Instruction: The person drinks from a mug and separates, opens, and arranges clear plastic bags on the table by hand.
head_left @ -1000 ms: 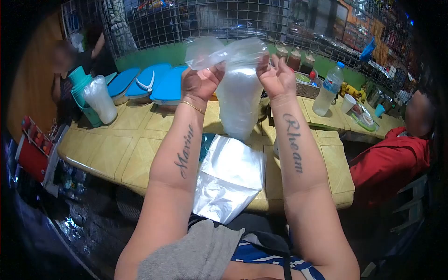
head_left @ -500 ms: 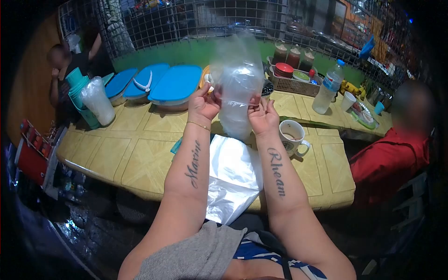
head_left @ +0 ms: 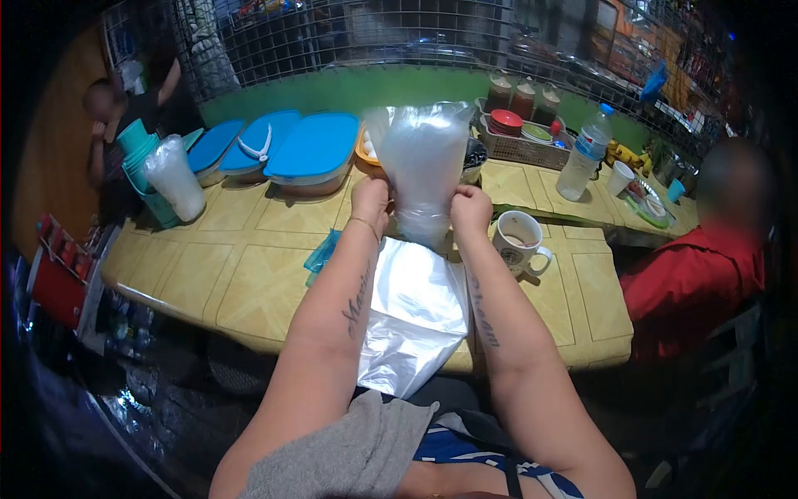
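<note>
A clear plastic bag (head_left: 422, 158) stands upright over the yellow table, its wide top flared out. My left hand (head_left: 371, 202) is closed on the left side of the plastic. On the opposite side, my right hand (head_left: 472, 208) grips it with curled fingers. Below the bag and between my forearms lies a flat stack of shiny, whitish plastic sheets (head_left: 411, 312). A white mug (head_left: 517, 241) with some residue inside stands just right of my right hand. Teal plastic (head_left: 322, 256) lies beside my left forearm.
Blue-lidded containers (head_left: 312, 150) line the table's back left, near teal cups (head_left: 140, 145) and bagged plastic (head_left: 174, 179). At the back right are a condiment basket (head_left: 524, 150) and a water bottle (head_left: 586, 158). A person in red (head_left: 698, 274) sits right; another person stands far left.
Both hands have come down along the bag from its top to its lower sides, and their fingers have closed in. The bag's top now spreads open above them, and the mug has come into view.
</note>
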`<state>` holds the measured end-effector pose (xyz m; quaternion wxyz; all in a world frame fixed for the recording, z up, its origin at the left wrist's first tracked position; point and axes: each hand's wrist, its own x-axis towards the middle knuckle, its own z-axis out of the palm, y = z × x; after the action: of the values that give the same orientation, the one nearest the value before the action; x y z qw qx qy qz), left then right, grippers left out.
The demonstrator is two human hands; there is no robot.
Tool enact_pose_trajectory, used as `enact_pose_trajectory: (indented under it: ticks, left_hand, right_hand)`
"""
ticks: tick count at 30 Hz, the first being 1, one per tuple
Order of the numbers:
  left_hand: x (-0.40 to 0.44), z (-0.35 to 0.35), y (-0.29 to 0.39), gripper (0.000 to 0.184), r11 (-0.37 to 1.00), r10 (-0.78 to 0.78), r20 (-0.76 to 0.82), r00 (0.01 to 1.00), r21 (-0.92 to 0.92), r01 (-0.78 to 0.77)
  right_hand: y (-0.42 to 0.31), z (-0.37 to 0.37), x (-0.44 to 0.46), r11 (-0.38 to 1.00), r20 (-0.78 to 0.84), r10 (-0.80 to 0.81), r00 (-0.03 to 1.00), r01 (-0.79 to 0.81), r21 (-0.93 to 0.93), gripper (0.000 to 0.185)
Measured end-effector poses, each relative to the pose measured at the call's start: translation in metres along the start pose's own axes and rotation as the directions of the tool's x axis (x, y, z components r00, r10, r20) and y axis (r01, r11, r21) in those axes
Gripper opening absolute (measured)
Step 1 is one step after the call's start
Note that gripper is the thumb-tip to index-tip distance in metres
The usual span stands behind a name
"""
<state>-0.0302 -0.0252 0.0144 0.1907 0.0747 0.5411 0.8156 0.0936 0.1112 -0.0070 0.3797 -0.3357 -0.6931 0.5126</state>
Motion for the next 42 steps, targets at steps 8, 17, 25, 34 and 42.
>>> enact_pose_trajectory:
  ticks: [8, 17, 25, 34, 42]
  left_hand:
    - [-0.041, 0.018, 0.041, 0.060, 0.933, 0.344, 0.348, 0.872, -0.021, -0.360]
    - [-0.053, 0.004, 0.040, 0.068, 0.736, 0.138, 0.388, 0.911, 0.576, -0.356]
    - [-0.187, -0.072, 0.079, 0.049, 0.125, 0.117, 0.762, 0.637, 0.625, -0.771]
    - [-0.267, -0.186, 0.042, 0.072, -0.038, -0.507, 0.050, 0.860, 0.996, -0.081]
    - [-0.268, -0.134, 0.013, 0.054, 0.809, -0.538, 0.378, 0.754, 0.482, 0.336]
  right_hand:
    - [-0.050, -0.003, -0.001, 0.749, 0.071, -0.584, 0.808, 0.503, 0.432, 0.059]
    - [-0.015, -0.015, -0.039, 0.927, 0.224, -0.356, 0.907, 0.374, -0.038, 0.039]
    - [0.004, -0.035, -0.074, 0.811, 0.077, -0.576, 0.814, 0.581, -0.077, 0.046]
    - [-0.005, -0.040, -0.076, 0.815, 0.058, -0.535, 0.843, 0.497, 0.296, 0.032]
    - [-0.006, -0.052, -0.065, 0.833, -0.059, -0.410, 0.910, 0.401, 0.381, 0.028]
